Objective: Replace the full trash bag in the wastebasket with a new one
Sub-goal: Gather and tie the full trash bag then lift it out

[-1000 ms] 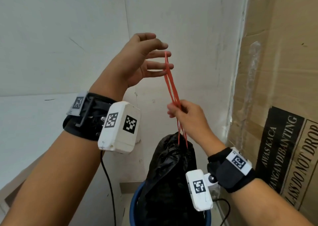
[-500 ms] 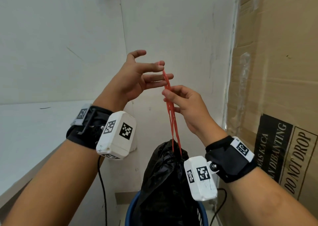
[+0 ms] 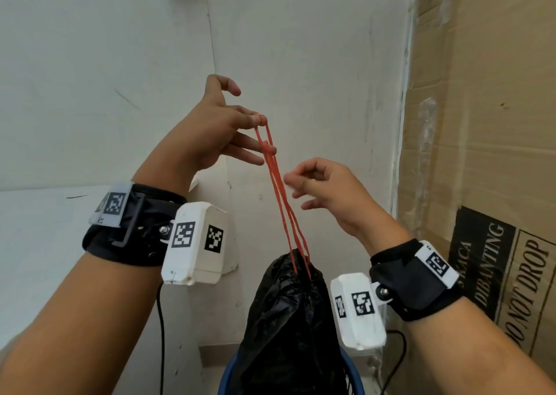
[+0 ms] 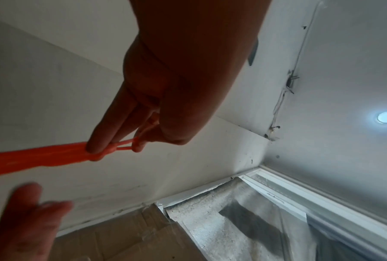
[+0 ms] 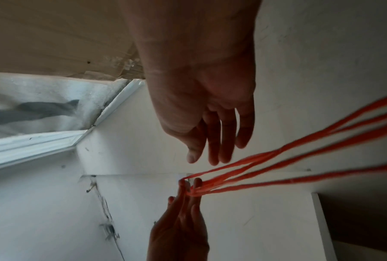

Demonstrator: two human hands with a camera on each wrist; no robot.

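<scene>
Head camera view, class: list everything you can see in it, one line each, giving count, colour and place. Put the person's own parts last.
trash bag: one, black, standing in the wastebasket, bottom centre.
drawstrings: red strands rising from the bag's neck to the left hand.
wastebasket: one, blue rim, bottom edge.
cardboard box: one, brown, black print, right side.
walls: white, meeting in a corner behind.
wrist cameras: two, white, with black-and-white markers, on black straps.
left hand: fingers hooking the drawstring loops, raised.
right hand: beside the strands, holding nothing.
</scene>
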